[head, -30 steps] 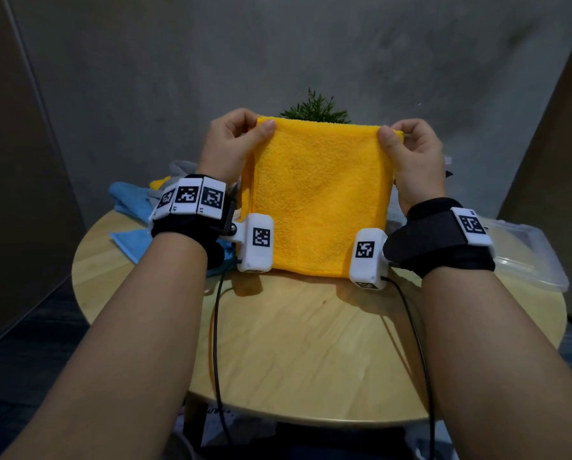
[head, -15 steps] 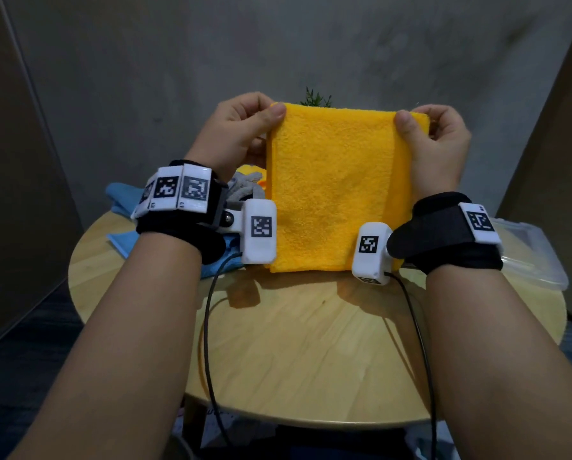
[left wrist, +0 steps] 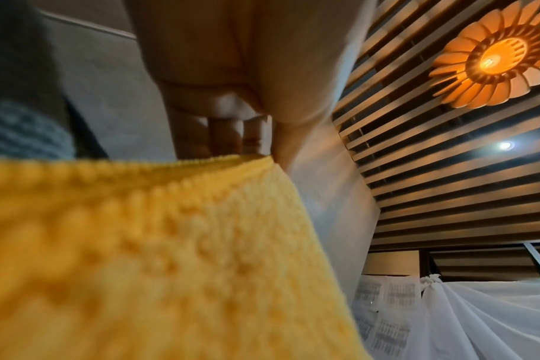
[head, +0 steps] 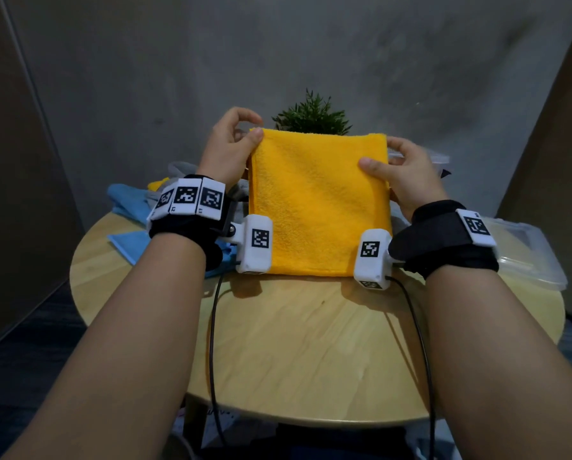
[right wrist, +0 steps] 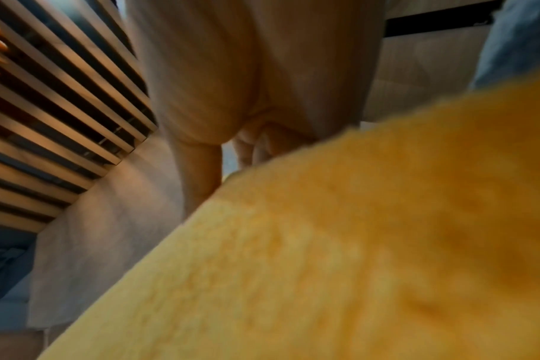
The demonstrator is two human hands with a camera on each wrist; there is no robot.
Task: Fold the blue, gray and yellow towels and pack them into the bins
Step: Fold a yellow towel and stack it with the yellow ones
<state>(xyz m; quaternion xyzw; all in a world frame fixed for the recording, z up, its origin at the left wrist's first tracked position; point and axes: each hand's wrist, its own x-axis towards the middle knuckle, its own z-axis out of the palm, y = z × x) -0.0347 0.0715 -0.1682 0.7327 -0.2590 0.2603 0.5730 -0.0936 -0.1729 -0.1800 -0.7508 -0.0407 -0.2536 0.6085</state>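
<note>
Both hands, left (head: pixel 228 151) and right (head: pixel 407 175), pinch the folded yellow terry towel (head: pixel 317 204) upright above the round wooden bench (head: pixel 311 343). It hides most of the green plant (head: pixel 312 116) and the far clear plastic bin (head: pixel 437 158). Crumpled blue towels (head: pixel 125 202) lie far left.

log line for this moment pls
step: folding yellow towel | left hand: pinches top corner | right hand: grips right edge | bin: unpacked

Round wood table (head: pixel 311 353), green plant (head: pixel 312 118) at back, flower-shaped ceiling lamp (left wrist: pixel 490 58) lit.

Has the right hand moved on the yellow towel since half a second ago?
Yes. The right hand slid down from the yellow towel's top corner along its right edge, and the towel sank towards the table.
</note>
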